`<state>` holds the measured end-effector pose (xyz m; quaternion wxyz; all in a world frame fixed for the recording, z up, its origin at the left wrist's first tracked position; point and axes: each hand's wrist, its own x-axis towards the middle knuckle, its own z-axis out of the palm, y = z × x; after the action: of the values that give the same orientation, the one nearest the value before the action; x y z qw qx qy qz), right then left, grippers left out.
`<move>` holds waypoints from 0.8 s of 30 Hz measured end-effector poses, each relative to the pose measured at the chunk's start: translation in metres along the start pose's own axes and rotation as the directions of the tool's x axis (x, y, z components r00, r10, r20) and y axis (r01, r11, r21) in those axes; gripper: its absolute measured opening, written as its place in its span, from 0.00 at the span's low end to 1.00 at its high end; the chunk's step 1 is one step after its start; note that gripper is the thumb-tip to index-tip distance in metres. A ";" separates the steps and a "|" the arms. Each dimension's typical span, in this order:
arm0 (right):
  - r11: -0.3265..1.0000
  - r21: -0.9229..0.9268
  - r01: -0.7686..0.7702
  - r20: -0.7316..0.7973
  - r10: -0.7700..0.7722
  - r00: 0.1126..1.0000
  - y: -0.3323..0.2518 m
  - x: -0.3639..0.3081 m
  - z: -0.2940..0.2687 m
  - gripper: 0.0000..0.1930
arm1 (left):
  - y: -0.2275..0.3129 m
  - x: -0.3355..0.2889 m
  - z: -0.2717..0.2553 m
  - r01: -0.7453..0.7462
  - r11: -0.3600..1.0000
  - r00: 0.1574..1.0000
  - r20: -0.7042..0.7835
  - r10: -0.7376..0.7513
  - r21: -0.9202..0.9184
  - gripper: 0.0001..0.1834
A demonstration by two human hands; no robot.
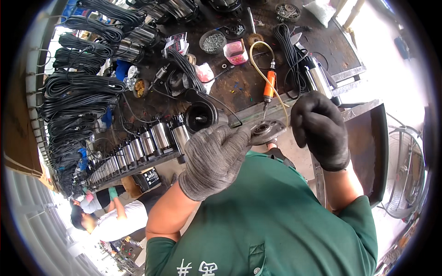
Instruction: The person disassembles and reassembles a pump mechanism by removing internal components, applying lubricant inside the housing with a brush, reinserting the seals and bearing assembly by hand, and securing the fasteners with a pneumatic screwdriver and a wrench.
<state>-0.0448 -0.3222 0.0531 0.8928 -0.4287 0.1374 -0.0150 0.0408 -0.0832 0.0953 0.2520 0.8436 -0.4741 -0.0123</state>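
Observation:
A grey knitted glove covers my left hand (216,158), whose fingers are closed on the edge of a round dark metal cover (267,132) with a ring-shaped centre. The cover is held out in front of my chest, near the bench's front edge. To the right of it, and apart from it, my right hand (321,131) is raised in a black glove with the fingers curled in. Whatever those fingers hold, if anything, is hidden. Just beyond the cover, an orange power screwdriver (270,85) on a yellowish hose points its bit down toward it.
On the dark bench (235,94) stand a bowl of screws (212,42), a pink container (235,53) and a black round housing (201,117). Steel pump bodies (160,137) and black cable coils (83,85) line the left. A fan (405,170) stands right; a co-worker (117,221) is lower left.

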 end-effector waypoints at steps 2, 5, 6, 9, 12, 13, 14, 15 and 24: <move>0.990 -0.103 -0.091 -0.010 0.090 0.996 0.007 -0.001 -0.003 0.14 | -0.004 -0.002 0.002 -0.138 0.945 0.990 0.020 0.138 0.297 0.19; 0.970 -0.085 -0.226 0.113 0.235 0.965 0.010 -0.004 0.001 0.12 | -0.017 -0.006 0.001 -0.283 0.869 0.951 -0.002 0.310 0.407 0.22; 0.970 -0.087 -0.226 0.116 0.235 0.965 0.009 -0.004 0.003 0.12 | -0.019 -0.008 0.000 -0.328 0.823 0.921 -0.035 0.387 0.463 0.23; 0.946 -0.174 -0.272 0.074 0.288 0.955 0.007 -0.001 0.008 0.09 | -0.026 -0.015 -0.005 -0.298 0.862 0.947 0.014 0.321 0.411 0.26; 0.960 -0.233 -0.153 0.098 0.180 0.979 0.015 -0.002 0.015 0.09 | -0.027 -0.017 -0.001 -0.221 0.909 0.962 -0.077 0.264 0.354 0.28; 0.969 -0.203 -0.144 0.080 0.163 0.983 0.021 -0.004 0.015 0.10 | -0.028 -0.016 -0.001 -0.218 0.910 0.962 -0.078 0.261 0.353 0.28; 0.968 -0.204 -0.146 0.081 0.166 0.983 0.024 -0.003 0.015 0.10 | -0.029 -0.015 0.000 -0.204 0.925 0.958 -0.131 0.257 0.321 0.29; 0.958 -0.277 -0.068 0.107 0.101 0.989 0.026 -0.001 0.014 0.10 | -0.029 -0.015 0.000 -0.191 0.939 0.951 -0.183 0.250 0.287 0.30; 0.857 -0.449 0.253 0.141 -0.212 0.967 0.055 0.014 0.031 0.16 | -0.020 -0.024 -0.007 0.449 0.770 0.887 0.124 -0.445 -0.454 0.20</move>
<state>-0.0288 -0.2661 0.0261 0.7613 -0.6429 0.0455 -0.0711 0.0456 -0.0525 0.0879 0.4363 0.8450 -0.2437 -0.1902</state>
